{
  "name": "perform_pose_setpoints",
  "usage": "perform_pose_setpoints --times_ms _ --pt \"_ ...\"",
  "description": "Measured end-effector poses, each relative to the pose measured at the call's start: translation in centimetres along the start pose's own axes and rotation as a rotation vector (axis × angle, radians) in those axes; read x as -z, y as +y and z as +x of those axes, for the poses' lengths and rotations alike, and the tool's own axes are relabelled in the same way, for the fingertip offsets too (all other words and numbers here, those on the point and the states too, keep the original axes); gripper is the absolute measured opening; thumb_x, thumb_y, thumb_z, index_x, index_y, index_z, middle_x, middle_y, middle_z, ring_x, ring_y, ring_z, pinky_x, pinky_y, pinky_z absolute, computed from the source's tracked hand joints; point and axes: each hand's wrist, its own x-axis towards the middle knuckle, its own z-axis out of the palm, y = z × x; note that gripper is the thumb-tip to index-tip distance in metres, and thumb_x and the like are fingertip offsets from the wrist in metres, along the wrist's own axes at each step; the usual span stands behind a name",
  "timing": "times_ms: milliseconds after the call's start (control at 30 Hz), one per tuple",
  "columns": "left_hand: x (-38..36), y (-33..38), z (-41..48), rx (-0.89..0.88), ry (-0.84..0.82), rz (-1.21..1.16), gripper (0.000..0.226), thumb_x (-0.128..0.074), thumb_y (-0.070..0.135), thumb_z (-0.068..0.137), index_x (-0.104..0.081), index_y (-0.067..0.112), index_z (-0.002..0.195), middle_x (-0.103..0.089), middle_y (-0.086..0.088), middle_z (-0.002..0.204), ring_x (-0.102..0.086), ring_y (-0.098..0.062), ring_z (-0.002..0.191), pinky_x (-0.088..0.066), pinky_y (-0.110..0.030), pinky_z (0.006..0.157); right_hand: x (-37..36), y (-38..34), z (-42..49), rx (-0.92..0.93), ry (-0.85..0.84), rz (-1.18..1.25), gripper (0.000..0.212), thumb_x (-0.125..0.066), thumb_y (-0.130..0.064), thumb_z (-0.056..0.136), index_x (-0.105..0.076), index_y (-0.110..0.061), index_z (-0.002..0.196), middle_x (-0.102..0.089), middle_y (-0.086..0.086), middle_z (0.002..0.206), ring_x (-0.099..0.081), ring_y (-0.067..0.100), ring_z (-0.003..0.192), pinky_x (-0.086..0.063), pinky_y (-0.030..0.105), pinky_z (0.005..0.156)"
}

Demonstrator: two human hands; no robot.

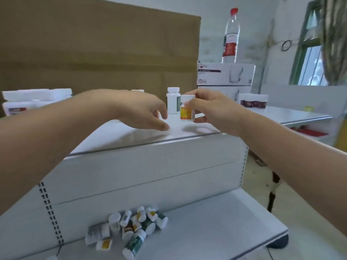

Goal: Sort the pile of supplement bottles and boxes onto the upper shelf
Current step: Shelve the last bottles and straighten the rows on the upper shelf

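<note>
**Second bottle going down beside the first on the upper shelf**

The right hand [212, 109] pinches a small orange-labelled bottle [186, 111] upright between thumb and fingers [190, 105], which are clamped on its cap and side. Its base is at the surface of the upper shelf [131, 136]; whether it already rests there I cannot tell. It sits at 3 o'clock of a tall white bottle [173, 102] that stands upright on the shelf, the two just beside each other. That closeness looks intended, to start a tidy row.

The left hand [142, 109] hovers at 9 o'clock of the tall white bottle with its fingers loosely curved, apart and holding nothing. It seems placed to steady that bottle while the neighbour comes in, though blur hides whether it touches.

At 6 o'clock of the view, the pile [129, 229] of bottles and small boxes lies jumbled on the lower shelf [216, 222], so most of the sorting is left.

Behind the upper shelf, a cardboard sheet [93, 49] fills the view from 10 to 12 o'clock. At 1 o'clock a water bottle [230, 36] stands on white cartons [225, 74]. Flat white boxes [35, 102] sit at 9 o'clock, dark-labelled jars [253, 102] at 3 o'clock. Nothing stands in the way of the row, but the right wrist crosses the shelf edge close to the tall bottle, so a careless withdrawal might tip it.
</note>
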Motion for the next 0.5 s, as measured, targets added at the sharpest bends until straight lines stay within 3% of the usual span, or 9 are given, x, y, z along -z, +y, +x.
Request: perform_pose_setpoints --times_ms 133,300,500 --pt "-0.6 4.8 6.1 0.026 0.011 -0.055 0.040 -0.054 0.058 0.089 -0.056 0.036 0.122 -0.057 0.024 0.101 -0.059 -0.008 0.102 -0.047 -0.028 0.087 7.5 3.5 2.2 -0.017 -0.021 -0.049 0.025 -0.057 -0.019 0.094 -0.060 -0.015 0.118 -0.065 0.005 0.112 -0.062 0.019 0.106 -0.051 0.035 0.094" --pt "-1.1 9.6 12.3 0.095 0.000 -0.057 0.042 -0.053 0.060 0.088 -0.056 0.037 0.123 -0.056 0.025 0.104 -0.057 -0.007 0.105 -0.046 -0.027 0.089 15.7 7.6 6.5 -0.022 -0.014 -0.104 0.027 -0.056 -0.017 0.095 -0.056 -0.013 0.122 -0.064 0.006 0.117 -0.063 0.019 0.106 -0.053 0.032 0.090" --pt "-2.5 12.1 17.2 0.206 -0.025 -0.041 0.049 -0.044 0.061 0.093 -0.049 0.033 0.133 -0.051 0.012 0.133 -0.051 -0.013 0.117 -0.040 -0.027 0.097 19.3 11.7 12.0 -0.058 -0.045 -0.275 0.016 -0.053 -0.015 0.095 -0.054 -0.022 0.110 -0.061 0.009 0.115 -0.061 0.028 0.107 -0.049 0.044 0.098"
